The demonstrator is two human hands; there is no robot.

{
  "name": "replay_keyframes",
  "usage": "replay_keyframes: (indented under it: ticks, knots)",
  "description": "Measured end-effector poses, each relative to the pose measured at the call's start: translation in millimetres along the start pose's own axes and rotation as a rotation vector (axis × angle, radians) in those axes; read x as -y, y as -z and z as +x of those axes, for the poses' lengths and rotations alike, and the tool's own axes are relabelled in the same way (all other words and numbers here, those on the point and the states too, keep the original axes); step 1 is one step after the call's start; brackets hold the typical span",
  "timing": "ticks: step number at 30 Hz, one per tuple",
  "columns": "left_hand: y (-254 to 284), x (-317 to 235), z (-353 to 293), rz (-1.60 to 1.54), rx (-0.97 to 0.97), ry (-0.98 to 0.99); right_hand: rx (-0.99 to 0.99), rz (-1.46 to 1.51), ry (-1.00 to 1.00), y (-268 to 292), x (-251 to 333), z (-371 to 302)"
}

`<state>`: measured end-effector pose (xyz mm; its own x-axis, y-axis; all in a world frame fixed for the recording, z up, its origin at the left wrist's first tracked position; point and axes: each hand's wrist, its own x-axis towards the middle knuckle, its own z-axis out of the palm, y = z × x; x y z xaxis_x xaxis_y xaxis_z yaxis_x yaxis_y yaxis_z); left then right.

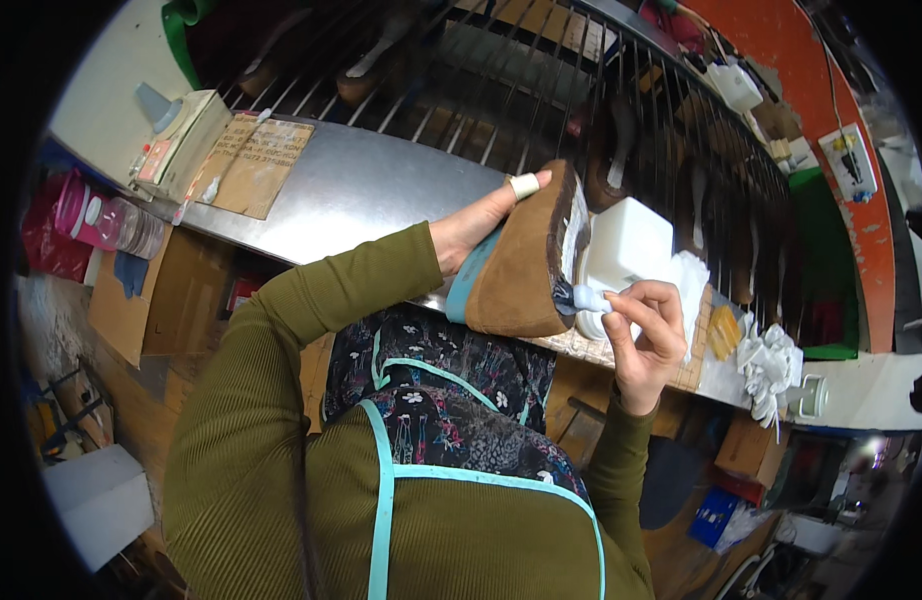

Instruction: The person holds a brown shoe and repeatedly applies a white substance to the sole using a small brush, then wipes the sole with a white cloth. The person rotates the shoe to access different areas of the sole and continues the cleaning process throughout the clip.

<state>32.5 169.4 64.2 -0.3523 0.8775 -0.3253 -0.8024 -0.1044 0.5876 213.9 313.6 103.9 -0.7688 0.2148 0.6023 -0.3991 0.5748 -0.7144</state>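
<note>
My left hand (481,218) grips a brown suede shoe upper (521,265), its thumb wrapped in a pale tape and lying along the top edge. A teal band (469,282) runs along the upper's near-left side. The far-right side shows a dark rim and a whitish underside, partly turned away. Between the thumb and fingertips of my right hand (649,338) is a small brush (589,298) with a whitish handle. Its dark tip meets the lower end of the upper's rim. Behind the brush stands a white square plastic container (631,240).
A metal ledge (361,190) runs before a rack of bars (461,110) carrying several dark shoes. Printed cardboard (251,165) and a box (181,145) sit at left. To the right are a yellowish block (723,332), crumpled white gloves (769,368) and a white cloth (693,285).
</note>
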Motion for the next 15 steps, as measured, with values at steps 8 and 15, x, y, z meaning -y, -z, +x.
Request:
replay_keyframes:
  ticks: [8, 15]
  knots:
    - [-9.3, -0.8, -33.9, 0.118, 0.077, 0.019, 0.104, 0.15, 0.102, -13.9, 1.1, 25.3]
    - [0.9, 13.5, -61.6, -0.305, 0.292, 0.323, 0.276, 0.293, 0.151, -33.9, -0.6, 48.0]
